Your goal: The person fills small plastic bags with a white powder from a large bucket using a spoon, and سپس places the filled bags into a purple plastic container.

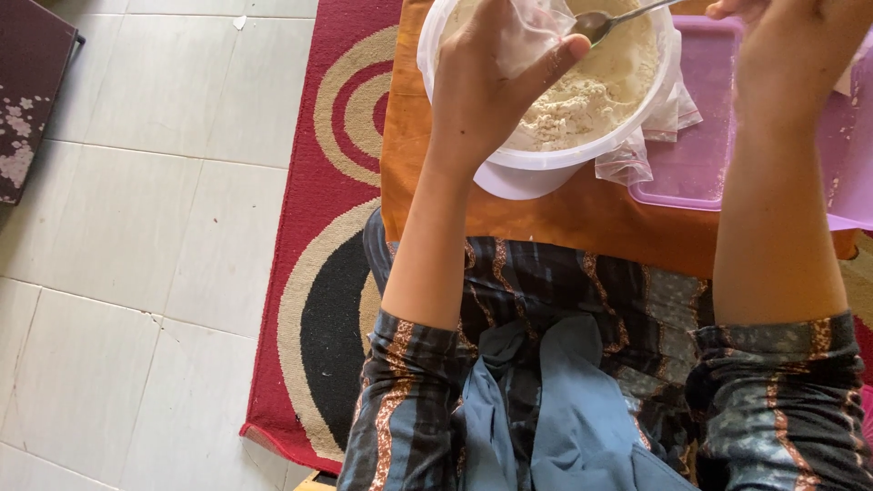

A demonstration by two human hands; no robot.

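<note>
Thin metal spoon (611, 20) held by right hand (773, 36); long axis slanted, bowl toward 8 o'clock over white flour tub (582, 155). Clear plastic bag (536, 36) pinched by left hand (486, 86).

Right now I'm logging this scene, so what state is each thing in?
White tub: open, partly filled with pale flour.
Small clear bag: held open over the tub by the left hand.
Spoon: bowl at the bag's mouth, held by the right hand.
Spare clear bags: crumpled beside the tub.
Pink tray: flat, holds no flour.
Orange table: bearing tub and tray.
</note>
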